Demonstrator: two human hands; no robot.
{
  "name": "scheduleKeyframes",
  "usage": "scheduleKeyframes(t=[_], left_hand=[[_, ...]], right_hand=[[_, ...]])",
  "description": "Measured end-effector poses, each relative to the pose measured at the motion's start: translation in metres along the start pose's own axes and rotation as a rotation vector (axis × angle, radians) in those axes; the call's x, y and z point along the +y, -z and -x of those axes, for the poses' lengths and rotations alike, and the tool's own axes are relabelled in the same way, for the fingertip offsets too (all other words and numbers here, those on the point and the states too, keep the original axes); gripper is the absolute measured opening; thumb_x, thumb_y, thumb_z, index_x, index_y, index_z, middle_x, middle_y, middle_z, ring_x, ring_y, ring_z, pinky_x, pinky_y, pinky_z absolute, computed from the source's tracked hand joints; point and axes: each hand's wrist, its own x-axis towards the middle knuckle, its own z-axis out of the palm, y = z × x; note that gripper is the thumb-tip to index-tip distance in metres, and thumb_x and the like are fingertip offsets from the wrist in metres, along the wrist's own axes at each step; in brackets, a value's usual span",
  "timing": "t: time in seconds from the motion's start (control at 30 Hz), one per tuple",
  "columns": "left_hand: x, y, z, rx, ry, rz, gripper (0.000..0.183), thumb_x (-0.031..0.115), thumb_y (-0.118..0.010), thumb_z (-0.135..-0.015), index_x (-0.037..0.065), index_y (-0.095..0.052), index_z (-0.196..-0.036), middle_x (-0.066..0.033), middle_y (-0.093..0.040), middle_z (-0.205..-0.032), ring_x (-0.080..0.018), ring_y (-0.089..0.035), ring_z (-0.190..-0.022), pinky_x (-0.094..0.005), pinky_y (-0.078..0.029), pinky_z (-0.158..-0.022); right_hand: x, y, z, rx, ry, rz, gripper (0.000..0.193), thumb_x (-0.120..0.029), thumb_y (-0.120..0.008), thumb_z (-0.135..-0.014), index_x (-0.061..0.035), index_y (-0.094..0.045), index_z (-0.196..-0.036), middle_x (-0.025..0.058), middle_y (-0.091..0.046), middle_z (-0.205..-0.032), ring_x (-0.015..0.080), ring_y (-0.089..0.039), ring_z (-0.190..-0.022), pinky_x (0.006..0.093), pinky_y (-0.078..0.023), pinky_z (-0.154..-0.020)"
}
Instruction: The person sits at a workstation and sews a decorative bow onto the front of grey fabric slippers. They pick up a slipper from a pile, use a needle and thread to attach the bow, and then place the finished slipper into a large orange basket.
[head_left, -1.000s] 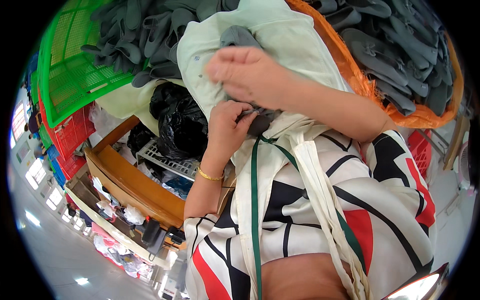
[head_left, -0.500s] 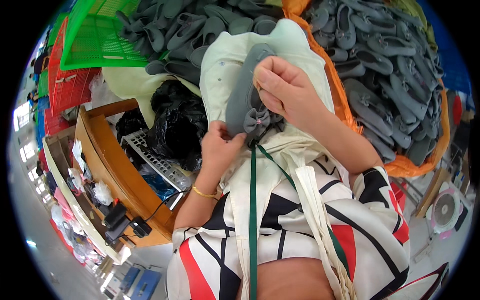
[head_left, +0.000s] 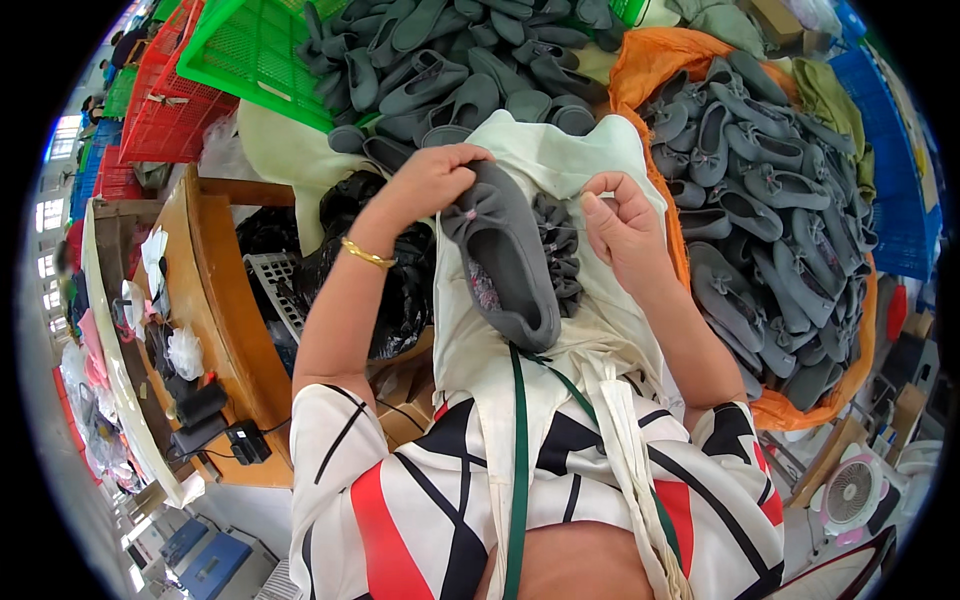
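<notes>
My left hand grips a grey slip-on shoe by its toe, thumb and fingers closed at the front end. The shoe's opening faces up, its heel points toward me, and a patterned lining shows inside. A small grey bow with a pink centre sits on its toe. Apart from the shoe, on its right, my right hand is raised with thumb and forefinger pinched; whatever is between them is too small to make out. Grey gathered bows lie beside the shoe on the pale apron cloth across my lap.
Ahead, many grey shoes lie heaped beside a green crate. At right an orange sack holds more shoes. A black plastic bag and wooden desk stand left; a fan is at lower right.
My left hand has moved up to the shoe's toe, and the shoe is turned so its bow end points away from me. My right hand has moved off the shoe to the right.
</notes>
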Motion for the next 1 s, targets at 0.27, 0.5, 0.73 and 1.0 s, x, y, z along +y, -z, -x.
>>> scheduleKeyframes(t=[0.27, 0.5, 0.73, 1.0], left_hand=[[-0.003, -0.039, 0.021, 0.404, 0.05, -0.353, 0.043, 0.043, -0.056, -0.097, 0.002, -0.059, -0.082, -0.016, -0.064, -0.081, -0.0383, -0.061, -0.08, -0.0436, -0.047, -0.066], [-0.01, -0.055, 0.025, 0.41, 0.118, -0.238, 0.045, 0.04, -0.058, -0.099, 0.001, -0.055, -0.078, -0.0134, -0.062, -0.069, -0.0246, -0.057, -0.06, -0.0343, -0.046, -0.057], [-0.027, -0.067, 0.019, 0.529, 0.007, -0.15, 0.039, 0.03, -0.064, -0.097, 0.002, -0.053, -0.073, -0.0107, -0.062, -0.065, -0.0164, -0.057, -0.056, -0.0293, -0.045, -0.054], [-0.054, -0.071, 0.012, 0.602, -0.107, -0.383, 0.041, 0.034, -0.057, -0.098, 0.006, -0.05, -0.069, -0.0145, -0.055, -0.064, -0.0359, -0.056, -0.06, -0.0436, -0.043, -0.053]], right_hand=[[0.027, 0.021, -0.018, -0.05, 0.447, 0.991, 0.023, -0.013, -0.062, -0.094, -0.0051, -0.061, -0.116, 0.0063, -0.055, -0.078, 0.019, -0.055, -0.071, 0.0306, -0.046, -0.063], [0.031, 0.007, -0.035, -0.083, 0.487, 1.445, 0.02, -0.02, -0.073, -0.082, -0.0044, -0.061, -0.082, 0.0114, -0.057, -0.081, 0.0298, -0.061, -0.078, 0.0404, -0.049, -0.065], [0.039, -0.013, -0.023, 0.038, 0.413, 1.0, 0.027, -0.012, -0.076, -0.078, -0.0051, -0.054, -0.065, 0.0082, -0.047, -0.06, 0.0274, -0.05, -0.055, 0.0377, -0.039, -0.05], [0.05, -0.017, 0.018, 0.101, 0.367, 0.994, 0.026, -0.011, -0.073, -0.081, -0.0047, -0.054, -0.064, 0.0091, -0.047, -0.059, 0.0277, -0.049, -0.053, 0.038, -0.038, -0.048]])
